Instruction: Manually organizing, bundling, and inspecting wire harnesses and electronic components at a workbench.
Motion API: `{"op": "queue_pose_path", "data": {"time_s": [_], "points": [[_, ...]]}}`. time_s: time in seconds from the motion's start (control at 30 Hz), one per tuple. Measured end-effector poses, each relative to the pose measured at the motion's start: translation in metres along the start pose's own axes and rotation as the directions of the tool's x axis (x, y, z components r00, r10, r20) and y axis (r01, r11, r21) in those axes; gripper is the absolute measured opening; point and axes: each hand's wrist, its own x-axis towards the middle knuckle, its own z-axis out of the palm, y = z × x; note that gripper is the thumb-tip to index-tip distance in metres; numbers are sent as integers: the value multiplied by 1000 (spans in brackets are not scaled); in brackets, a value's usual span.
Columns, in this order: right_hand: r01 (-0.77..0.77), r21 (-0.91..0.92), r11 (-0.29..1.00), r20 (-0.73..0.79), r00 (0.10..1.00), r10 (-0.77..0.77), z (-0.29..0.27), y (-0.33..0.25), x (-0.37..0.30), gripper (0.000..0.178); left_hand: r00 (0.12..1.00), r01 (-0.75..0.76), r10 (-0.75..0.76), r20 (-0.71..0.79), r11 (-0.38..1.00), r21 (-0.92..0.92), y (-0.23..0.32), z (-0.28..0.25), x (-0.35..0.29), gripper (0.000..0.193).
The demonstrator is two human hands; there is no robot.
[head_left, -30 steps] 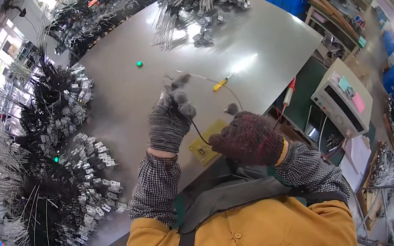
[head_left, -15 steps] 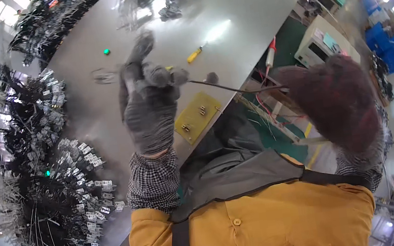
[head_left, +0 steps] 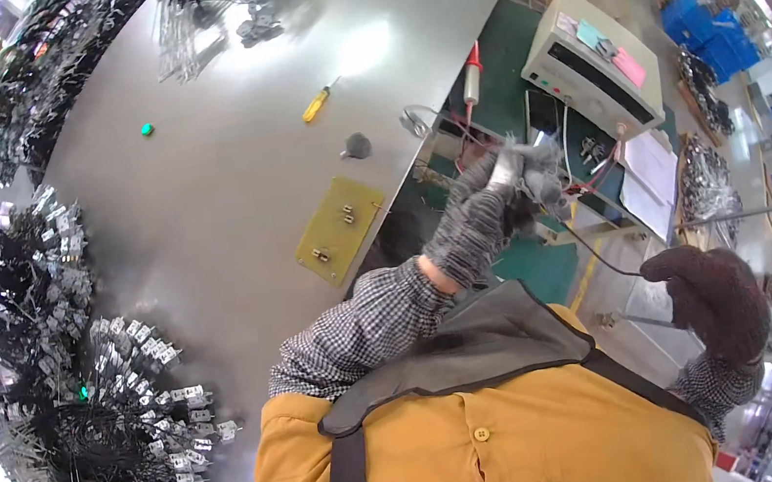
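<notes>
My left hand (head_left: 518,185), in a grey knit glove, reaches across to the right past the table edge, its fingers closed round a thin dark cable (head_left: 600,255). From there the cable runs down to the right to my right hand (head_left: 718,298), in a dark brown-red glove, which grips its other stretch low at the right. A pale looped end (head_left: 414,122) trails beyond my left hand over the table edge. The fingertips of the left hand are blurred, and the part of the cable inside each fist is hidden.
On the metal table (head_left: 230,184) lie a yellow screwdriver (head_left: 317,105), a yellow board (head_left: 338,233) with small metal fittings, a grey lump (head_left: 356,147) and a green cap (head_left: 147,129). Bundles of black cables (head_left: 54,406) fill the left. A beige instrument (head_left: 593,64) and a red-white probe (head_left: 472,76) stand right.
My left hand has swung from over the table to the right, past its edge, carrying the cable. My right hand has moved lower and farther right. The view has turned to the right.
</notes>
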Motion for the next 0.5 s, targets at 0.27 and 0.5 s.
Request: {"op": "queue_pose_path", "data": {"time_s": [0.27,0.5], "points": [[-187,599,779,312,950,-12,95,89,41,20,891,451,-453,-27,891,-52,-150,-119,43,39],[-122,814,568,153,988,-6,257,164,103,33,781,609,-579,-233,789,81,-117,-129,-7,36]]}}
